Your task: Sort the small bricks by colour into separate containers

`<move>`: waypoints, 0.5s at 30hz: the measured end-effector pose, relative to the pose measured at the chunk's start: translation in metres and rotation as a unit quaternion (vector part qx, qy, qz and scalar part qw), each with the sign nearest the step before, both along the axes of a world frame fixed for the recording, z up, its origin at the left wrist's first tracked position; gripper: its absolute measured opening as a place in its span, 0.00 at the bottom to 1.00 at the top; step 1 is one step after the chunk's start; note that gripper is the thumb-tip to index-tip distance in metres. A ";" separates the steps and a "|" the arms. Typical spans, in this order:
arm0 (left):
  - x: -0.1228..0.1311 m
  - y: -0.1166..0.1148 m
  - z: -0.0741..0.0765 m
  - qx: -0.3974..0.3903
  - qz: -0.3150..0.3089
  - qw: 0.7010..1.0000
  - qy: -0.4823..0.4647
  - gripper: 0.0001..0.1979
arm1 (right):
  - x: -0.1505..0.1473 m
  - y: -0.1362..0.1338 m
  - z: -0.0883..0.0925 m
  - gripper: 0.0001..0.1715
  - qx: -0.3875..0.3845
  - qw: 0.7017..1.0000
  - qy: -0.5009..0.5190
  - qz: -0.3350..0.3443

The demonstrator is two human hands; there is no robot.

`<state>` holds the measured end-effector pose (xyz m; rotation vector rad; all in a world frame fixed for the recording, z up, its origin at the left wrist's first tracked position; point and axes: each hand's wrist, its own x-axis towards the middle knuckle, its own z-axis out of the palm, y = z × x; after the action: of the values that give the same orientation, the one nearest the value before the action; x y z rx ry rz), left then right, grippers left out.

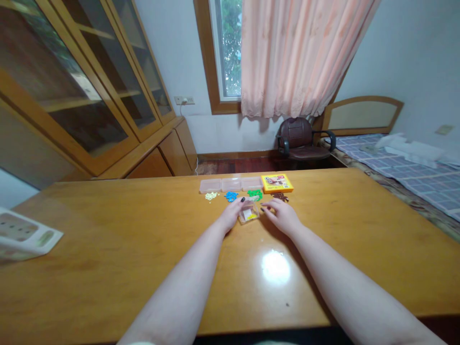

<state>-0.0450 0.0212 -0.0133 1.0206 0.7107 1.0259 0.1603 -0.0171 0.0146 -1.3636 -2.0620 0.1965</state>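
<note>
My left hand [230,216] grips the left side of a small clear plastic box [244,221], its thumb on the near upper edge. The lid appears raised. Inside lie a few small yellow pieces [251,217] and a white slip [247,213]. To the right of the box, my right hand [282,216] hovers close to it with fingers bent and slightly apart; nothing shows between them. Beyond the hands lie small piles of pale yellow pieces [211,196], blue pieces [231,196], green pieces [255,194] and brown pieces [280,197].
Behind the piles, clear plastic boxes [210,186] stand in a row, with a yellow printed box [277,183] at their right end. A white perforated holder [27,235] stands at the left of the wooden table [125,249]. A chair [298,139] is past the far edge.
</note>
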 end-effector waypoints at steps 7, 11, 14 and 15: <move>0.000 0.000 0.000 -0.021 0.018 1.000 0.009 0.26 | 0.048 0.004 0.018 0.12 -0.126 0.985 -0.104 -0.061; -0.001 -0.001 0.001 -0.023 0.014 1.000 0.003 0.25 | 0.042 0.005 0.016 0.12 -0.152 0.974 -0.166 -0.023; -0.001 -0.001 0.000 -0.015 0.000 1.000 0.004 0.24 | 0.033 0.005 0.013 0.12 -0.150 0.968 -0.200 -0.011; -0.001 0.000 0.000 -0.010 -0.002 1.000 0.006 0.24 | 0.030 0.004 0.012 0.12 -0.146 0.967 -0.209 -0.009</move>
<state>-0.0462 0.0208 -0.0133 1.0107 0.7278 1.0085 0.1906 -0.0130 0.0270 -1.7208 -2.4374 0.2281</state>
